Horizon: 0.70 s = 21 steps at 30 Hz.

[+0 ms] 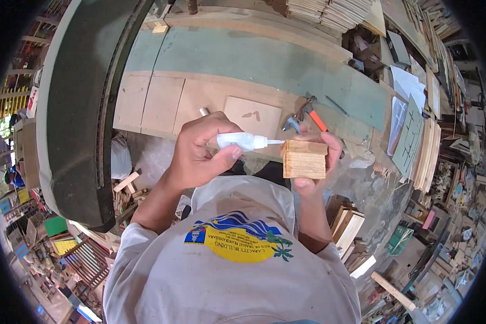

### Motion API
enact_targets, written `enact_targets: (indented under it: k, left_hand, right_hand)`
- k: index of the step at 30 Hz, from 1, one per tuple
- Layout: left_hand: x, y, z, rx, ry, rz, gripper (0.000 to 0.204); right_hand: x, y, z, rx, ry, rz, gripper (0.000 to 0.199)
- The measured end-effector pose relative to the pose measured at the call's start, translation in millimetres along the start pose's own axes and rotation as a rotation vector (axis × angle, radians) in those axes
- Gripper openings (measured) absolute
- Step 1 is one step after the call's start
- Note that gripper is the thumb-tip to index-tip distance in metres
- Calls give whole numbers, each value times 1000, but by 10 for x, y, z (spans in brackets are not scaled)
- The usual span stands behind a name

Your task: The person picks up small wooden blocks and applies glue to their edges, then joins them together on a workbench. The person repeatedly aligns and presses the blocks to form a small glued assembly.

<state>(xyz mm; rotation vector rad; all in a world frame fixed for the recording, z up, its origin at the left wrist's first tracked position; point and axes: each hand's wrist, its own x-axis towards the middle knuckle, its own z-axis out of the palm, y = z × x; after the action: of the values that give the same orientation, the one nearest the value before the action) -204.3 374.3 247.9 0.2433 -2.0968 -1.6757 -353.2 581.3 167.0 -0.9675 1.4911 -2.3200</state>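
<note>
My left hand (202, 151) is closed around a small white squeeze bottle (240, 141) with a long thin nozzle. The bottle lies nearly level, its tip pointing right and meeting, or almost meeting, the upper left edge of a wooden block (304, 163). That block is light brown, with a lengthwise seam near its top, and my right hand (329, 148) grips it from the right side, thumb below and fingers behind. Part of the right fingers is hidden by the wood. Both hands are in front of my body, near the workbench's front edge.
On the workbench (243, 56) beyond my hands lie a hammer (314, 116) with an orange handle, a blue-grey clamp-like tool (292, 124), a dark pencil-like stick (337, 105) and a thin board (252, 115). A large dark machine beam (78, 108) rises at left. Wood stacks (427, 156) stand at right.
</note>
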Motion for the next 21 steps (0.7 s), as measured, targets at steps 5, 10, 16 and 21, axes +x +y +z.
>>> enact_targets:
  k: [5, 10, 16, 21]
  left_hand:
    - [-149, 42, -75, -27, 19, -5, 15]
    - [-253, -1, -63, -13, 71, -18, 15]
    - [-306, -32, -31, -96, 81, -50, 15]
    - [-293, -31, 34, -137, 92, -13, 15]
  right_hand:
    - [-12, -58, 103, 215, -6, 100, 100]
    - [-42, -65, 136, 357, -28, 136, 100]
    - [-108, -100, 127, 666, -42, 250, 94]
    - [-111, -155, 149, 872, -76, 330, 94]
